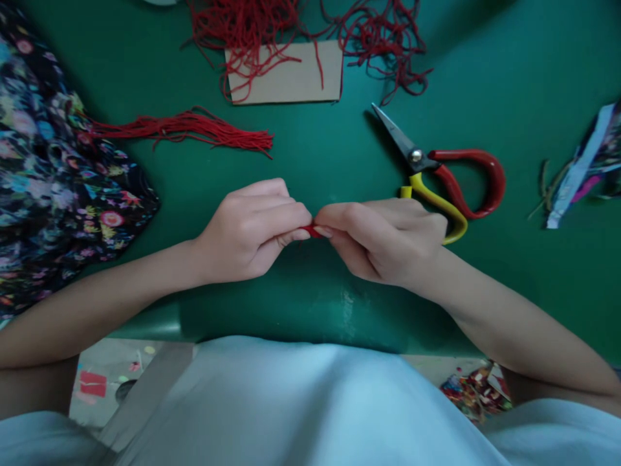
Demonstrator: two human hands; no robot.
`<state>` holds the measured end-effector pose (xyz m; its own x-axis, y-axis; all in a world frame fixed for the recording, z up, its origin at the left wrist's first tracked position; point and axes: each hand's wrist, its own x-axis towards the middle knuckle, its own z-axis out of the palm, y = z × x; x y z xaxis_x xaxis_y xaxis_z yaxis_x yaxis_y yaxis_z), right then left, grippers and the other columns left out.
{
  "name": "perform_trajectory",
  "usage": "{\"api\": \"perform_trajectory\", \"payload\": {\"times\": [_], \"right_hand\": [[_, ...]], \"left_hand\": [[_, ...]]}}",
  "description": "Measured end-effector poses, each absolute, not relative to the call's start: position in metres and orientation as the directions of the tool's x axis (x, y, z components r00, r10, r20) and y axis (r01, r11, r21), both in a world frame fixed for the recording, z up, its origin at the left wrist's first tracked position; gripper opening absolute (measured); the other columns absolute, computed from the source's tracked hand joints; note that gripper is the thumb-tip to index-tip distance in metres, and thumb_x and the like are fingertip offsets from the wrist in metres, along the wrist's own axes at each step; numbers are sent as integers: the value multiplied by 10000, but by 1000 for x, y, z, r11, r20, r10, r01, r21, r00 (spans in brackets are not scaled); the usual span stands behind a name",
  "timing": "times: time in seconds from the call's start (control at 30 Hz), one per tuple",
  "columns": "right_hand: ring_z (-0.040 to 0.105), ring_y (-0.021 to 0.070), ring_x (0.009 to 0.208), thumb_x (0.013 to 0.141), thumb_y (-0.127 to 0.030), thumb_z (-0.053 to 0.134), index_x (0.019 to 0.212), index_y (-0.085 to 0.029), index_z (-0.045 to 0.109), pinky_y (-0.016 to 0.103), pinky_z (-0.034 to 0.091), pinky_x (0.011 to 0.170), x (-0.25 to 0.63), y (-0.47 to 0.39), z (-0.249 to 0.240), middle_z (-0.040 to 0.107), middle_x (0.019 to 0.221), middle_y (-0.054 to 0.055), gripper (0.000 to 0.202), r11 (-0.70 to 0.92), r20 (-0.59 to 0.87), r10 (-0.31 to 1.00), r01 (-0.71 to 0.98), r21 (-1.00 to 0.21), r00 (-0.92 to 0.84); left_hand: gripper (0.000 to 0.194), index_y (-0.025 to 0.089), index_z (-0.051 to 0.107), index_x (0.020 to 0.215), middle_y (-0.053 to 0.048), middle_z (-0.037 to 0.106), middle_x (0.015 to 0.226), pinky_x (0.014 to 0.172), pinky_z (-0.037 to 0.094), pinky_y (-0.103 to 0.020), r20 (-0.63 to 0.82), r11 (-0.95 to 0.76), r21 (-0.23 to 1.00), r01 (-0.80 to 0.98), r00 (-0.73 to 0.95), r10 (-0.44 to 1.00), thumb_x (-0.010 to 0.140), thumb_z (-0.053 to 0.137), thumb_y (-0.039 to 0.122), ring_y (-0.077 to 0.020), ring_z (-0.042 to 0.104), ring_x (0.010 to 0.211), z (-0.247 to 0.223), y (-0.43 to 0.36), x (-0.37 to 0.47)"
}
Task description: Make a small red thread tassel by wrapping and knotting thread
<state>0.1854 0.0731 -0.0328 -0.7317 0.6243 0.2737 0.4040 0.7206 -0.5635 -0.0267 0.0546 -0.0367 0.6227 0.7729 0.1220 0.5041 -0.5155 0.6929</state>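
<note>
My left hand (262,226) and my right hand (383,236) meet over the front part of the green table. Between their pinched fingertips shows a small bit of red cord (316,230); the fingers hide the rest of it. Both hands are closed on this cord. Close behind my right hand lie scissors (416,156) with one red and one yellow handle, blades parted slightly and pointing away to the left. A bundle of red cords (208,129) stretches across the table beyond my left hand.
At the back, tangled red cords (247,26) partly cover a tan cardboard piece (286,81). Dark floral fabric (72,175) spreads over the left side of the green table (533,291). Fabric scraps (582,168) lie at the right edge. Colourful scraps (478,391) show below the table's front edge.
</note>
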Motion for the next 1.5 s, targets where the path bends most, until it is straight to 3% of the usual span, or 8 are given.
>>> {"api": "perform_trajectory", "payload": {"times": [0.43, 0.63, 0.77, 0.93, 1.03, 1.2, 1.33, 1.5], "right_hand": [[407, 36, 498, 1020, -290, 468, 831, -171, 657, 167, 361, 525, 185, 85, -21, 498, 569, -71, 293, 265, -24, 634, 246, -933, -773], [454, 48, 502, 1027, -335, 432, 840, -160, 673, 190, 362, 481, 181, 80, -25, 533, 588, -52, 353, 144, -50, 648, 187, -972, -760], [494, 47, 540, 1015, -285, 465, 845, -148, 675, 182, 405, 517, 179, 78, -26, 568, 632, -46, 302, 102, -48, 664, 154, -983, -746], [536, 52, 578, 1007, -275, 485, 810, -146, 665, 173, 425, 560, 179, 76, -23, 603, 652, -33, 296, 171, -26, 712, 208, -963, -701], [515, 44, 553, 997, -209, 500, 847, -154, 661, 164, 414, 560, 180, 71, -25, 618, 655, -39, 227, 350, 67, 734, 292, -890, -676], [516, 46, 564, 952, -128, 554, 906, -149, 622, 156, 432, 566, 182, 63, -37, 646, 701, -38, 85, 661, 364, 700, 363, -657, -615], [449, 79, 500, 950, -114, 503, 966, -159, 598, 225, 374, 462, 185, 67, -43, 544, 583, -50, 107, 842, 500, 536, 386, -378, -680], [366, 93, 473, 932, -124, 530, 1002, -191, 626, 271, 293, 423, 187, 73, -39, 406, 515, -62, 137, 927, 548, 350, 365, -85, -760]], "left_hand": [[272, 216, 582, 722, 5, 454, 560, 513, 309, -318, 438, -712, 353, 607, 565, 699, 968, 467, 237, -136, 478, 558, -41, 46, -26], [204, 251, 598, 799, 19, 516, 575, 504, 295, -326, 435, -743, 250, 620, 613, 659, 968, 484, 250, -126, 494, 537, -43, 46, -34], [104, 228, 584, 840, 30, 514, 577, 503, 284, -324, 523, -768, 225, 599, 591, 614, 917, 569, 159, -127, 511, 556, -43, 47, -35], [115, 214, 575, 850, 24, 467, 594, 531, 270, -318, 513, -770, 218, 600, 600, 614, 958, 537, 218, -133, 516, 566, -47, 47, -33], [156, 216, 568, 858, 18, 466, 600, 546, 270, -324, 478, -743, 280, 608, 583, 657, 985, 488, 259, -140, 517, 562, -47, 46, -30], [260, 200, 584, 877, -10, 554, 645, 592, 346, -334, 327, -661, 433, 613, 577, 748, 1011, 411, 340, -159, 549, 605, -39, 48, -27], [252, 185, 581, 909, -12, 624, 713, 642, 405, -316, 219, -575, 640, 510, 595, 773, 1013, 397, 321, -155, 590, 657, -33, 51, -27], [179, 194, 560, 867, 16, 614, 683, 662, 402, -318, 137, -492, 717, 494, 593, 794, 973, 420, 226, -144, 572, 629, -28, 52, -28]]}}
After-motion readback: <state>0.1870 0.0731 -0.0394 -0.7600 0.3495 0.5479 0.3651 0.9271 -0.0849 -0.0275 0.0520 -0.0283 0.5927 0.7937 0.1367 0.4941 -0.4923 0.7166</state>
